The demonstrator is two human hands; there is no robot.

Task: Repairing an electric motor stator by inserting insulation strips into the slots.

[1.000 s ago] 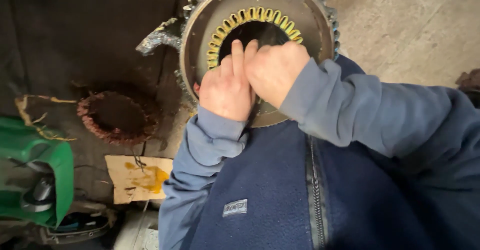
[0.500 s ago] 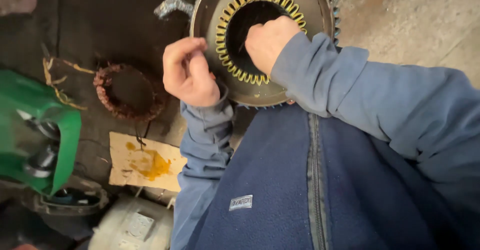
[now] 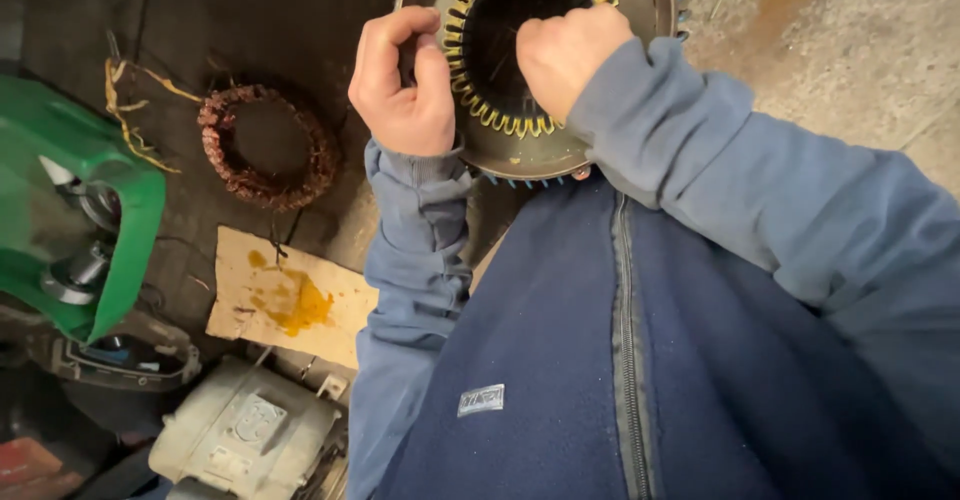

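Yellow slot liners are ringing the dark bore of the round metal motor core (image 3: pixel 610 130) that is sitting just ahead of your chest. Your right hand (image 3: pixel 568 55) is closing into a fist over the bore's rim, though whether it is pinching anything cannot be told. Your left hand (image 3: pixel 400 85) is curling shut beside the core's left edge, touching it, with nothing seen in its grip. Risk: the liners are looking thin and stiff, so a hard pull could be tearing or dislodging one. Lying on the dark floor to your left: a rough coppery wire coil (image 3: pixel 265 145), stained cardboard (image 3: pixel 290 300), a glossy green housing (image 3: pixel 70 210), a pale boxy motor (image 3: pixel 245 435).
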